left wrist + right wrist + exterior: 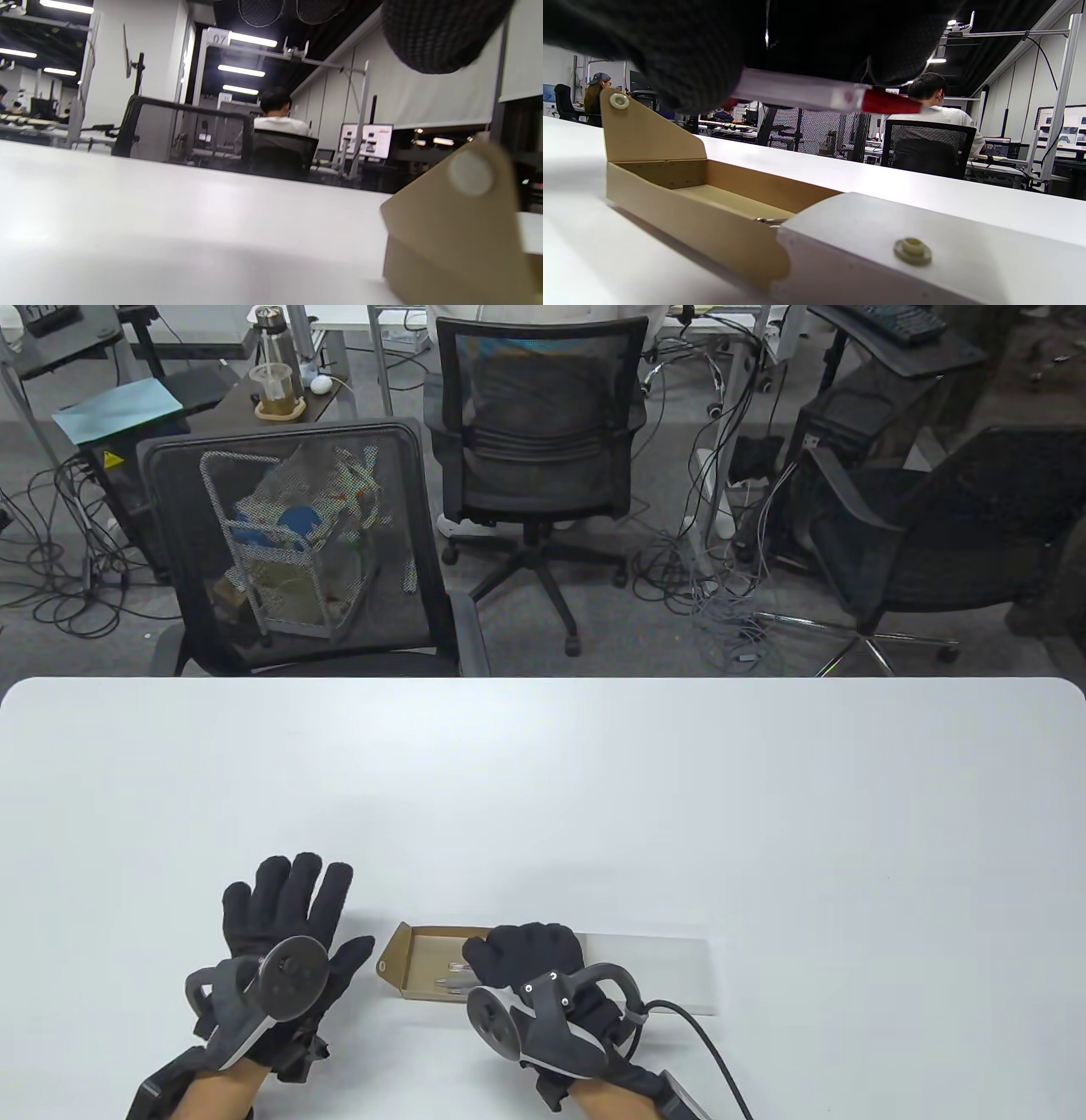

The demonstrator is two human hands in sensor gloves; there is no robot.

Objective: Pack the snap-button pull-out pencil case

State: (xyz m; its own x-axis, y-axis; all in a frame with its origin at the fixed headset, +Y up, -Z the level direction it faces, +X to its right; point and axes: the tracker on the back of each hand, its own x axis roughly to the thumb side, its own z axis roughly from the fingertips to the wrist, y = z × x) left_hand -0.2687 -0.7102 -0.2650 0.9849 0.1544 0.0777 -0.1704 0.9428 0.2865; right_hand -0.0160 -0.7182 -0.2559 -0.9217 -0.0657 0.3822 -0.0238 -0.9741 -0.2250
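The pencil case lies near the table's front edge: a tan cardboard drawer (422,963) pulled out leftward from a translucent white sleeve (653,971). The drawer (712,212) has an end flap with a snap (619,101); the sleeve (925,262) bears a snap stud (913,250). My right hand (530,954) hovers over the drawer and grips a clear pen with a red tip (823,95). Pens lie in the drawer (454,976). My left hand (293,916) rests flat and open on the table, left of the drawer flap (458,220).
The white table (543,797) stretches bare to the far edge. Black office chairs (297,551) stand behind it. A cable (708,1039) trails from my right hand's tracker toward the front edge.
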